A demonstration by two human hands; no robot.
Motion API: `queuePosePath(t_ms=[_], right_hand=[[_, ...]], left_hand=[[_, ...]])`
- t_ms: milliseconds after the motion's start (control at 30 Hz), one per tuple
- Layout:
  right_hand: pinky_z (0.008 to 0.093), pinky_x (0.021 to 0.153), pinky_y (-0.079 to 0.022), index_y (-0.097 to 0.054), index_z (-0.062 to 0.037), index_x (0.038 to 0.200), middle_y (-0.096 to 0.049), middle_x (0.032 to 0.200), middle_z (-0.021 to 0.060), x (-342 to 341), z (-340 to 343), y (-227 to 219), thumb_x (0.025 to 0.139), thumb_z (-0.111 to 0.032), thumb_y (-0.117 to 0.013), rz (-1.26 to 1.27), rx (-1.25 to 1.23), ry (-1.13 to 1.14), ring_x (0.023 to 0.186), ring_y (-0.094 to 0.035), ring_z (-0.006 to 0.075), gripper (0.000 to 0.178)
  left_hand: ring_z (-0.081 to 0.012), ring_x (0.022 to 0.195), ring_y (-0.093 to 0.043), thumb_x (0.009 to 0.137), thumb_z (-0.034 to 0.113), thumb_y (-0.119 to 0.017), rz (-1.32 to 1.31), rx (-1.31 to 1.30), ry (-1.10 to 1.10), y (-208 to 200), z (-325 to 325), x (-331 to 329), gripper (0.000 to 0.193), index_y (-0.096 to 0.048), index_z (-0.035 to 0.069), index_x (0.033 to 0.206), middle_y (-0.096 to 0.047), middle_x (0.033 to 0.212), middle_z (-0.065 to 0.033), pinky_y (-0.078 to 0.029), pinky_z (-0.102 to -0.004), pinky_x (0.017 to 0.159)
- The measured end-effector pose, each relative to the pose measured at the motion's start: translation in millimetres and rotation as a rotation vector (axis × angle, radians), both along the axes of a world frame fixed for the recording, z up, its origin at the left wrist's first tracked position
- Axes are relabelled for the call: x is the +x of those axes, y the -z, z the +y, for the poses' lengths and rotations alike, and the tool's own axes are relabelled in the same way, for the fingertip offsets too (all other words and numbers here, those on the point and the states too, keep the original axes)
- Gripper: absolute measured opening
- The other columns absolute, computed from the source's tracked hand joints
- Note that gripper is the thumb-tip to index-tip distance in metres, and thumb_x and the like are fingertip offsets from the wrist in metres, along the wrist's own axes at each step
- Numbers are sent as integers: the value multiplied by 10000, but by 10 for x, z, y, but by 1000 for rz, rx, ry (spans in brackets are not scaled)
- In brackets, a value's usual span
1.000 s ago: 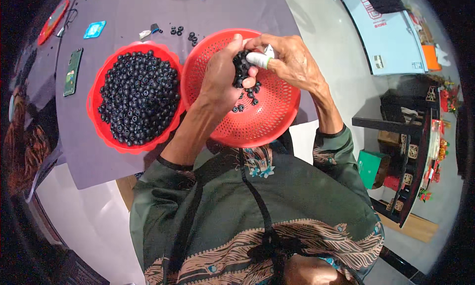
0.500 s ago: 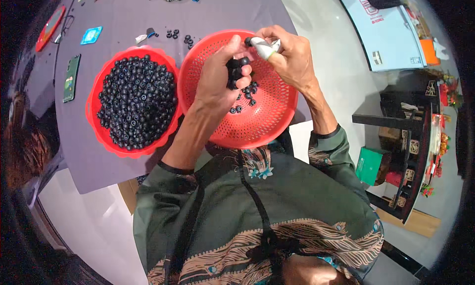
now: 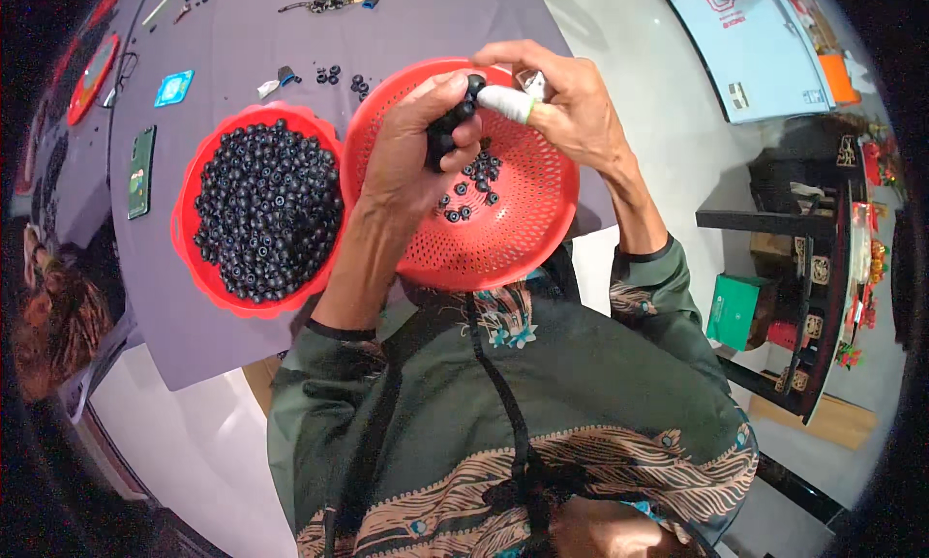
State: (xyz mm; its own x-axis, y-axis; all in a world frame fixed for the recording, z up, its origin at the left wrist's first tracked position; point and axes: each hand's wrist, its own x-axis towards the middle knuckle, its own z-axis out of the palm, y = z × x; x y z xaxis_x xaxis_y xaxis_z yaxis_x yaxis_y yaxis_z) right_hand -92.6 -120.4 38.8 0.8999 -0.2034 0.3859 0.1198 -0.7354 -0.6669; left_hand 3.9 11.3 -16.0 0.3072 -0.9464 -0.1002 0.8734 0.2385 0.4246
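Observation:
My left hand (image 3: 397,147) is closed around several small round black bead-like pieces (image 3: 447,132), over the red colander (image 3: 554,202). One more such piece (image 3: 474,84) sits between its thumb and my right thumb. A white wrap with a green edge (image 3: 505,103) covers my right thumb. My right hand (image 3: 581,103) has bent fingers, with something whitish and shiny (image 3: 531,82) among them that I cannot make out. Loose black pieces (image 3: 464,212) lie on the colander's floor. To the left, a scalloped red bowl (image 3: 184,231) is heaped with many more black pieces (image 3: 271,205).
A purple-grey cloth covers the table (image 3: 232,55). On it lie a phone (image 3: 141,171), a blue packet (image 3: 174,89), a few loose black pieces (image 3: 329,75), and a beaded strand (image 3: 329,3). A dark shelf unit (image 3: 774,219) and a large light-blue box (image 3: 750,60) stand at right.
My left hand has shifted slightly left, still holding its black pieces. My right thumb has straightened, and a black piece shows at its tip beside the left thumb. The whole view has shifted a little.

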Motion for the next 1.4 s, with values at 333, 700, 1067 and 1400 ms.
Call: queuePosePath(t_ms=[333, 700, 1067, 1400], right_hand=[[236, 463, -376, -600, -77, 935, -524, 613, 25, 27, -53, 42, 696, -60, -592, -39, -133, -79, 484, -489, 116, 240], [221, 405, -336, -607, -74, 905, -524, 633, 1, 34, -83, 75, 697, -89, -634, -143, -127, -105, 432, -424, 70, 211], [249, 409, -304, -567, -48, 785, -467, 553, 10, -30, -148, 21, 728, -221, -652, 12, -33, -65, 433, -384, 87, 202], [292, 391, -258, -544, -37, 733, -347, 429, 53, -28, -101, -232, 671, -350, -683, 183, -130, -33, 389, -343, 129, 348]], left_hand=[[-46, 551, -434, 847, 202, -534, -121, 59, -43, -24, -31, -57, 162, -490, 46, 857, -458, 705, 4, -315, -155, 379], [-44, 540, -410, 850, 222, -530, -121, 41, -6, -25, -54, -47, 184, -492, 43, 873, -447, 694, 6, -306, -154, 380], [-44, 518, -401, 858, 229, -512, -124, -43, -16, -78, -66, -60, 206, -497, 28, 897, -468, 713, -14, -300, -154, 359], [-34, 498, -412, 849, 254, -531, -160, -73, 70, -73, -96, -45, 259, -495, 14, 939, -499, 718, -24, -293, -159, 350]])
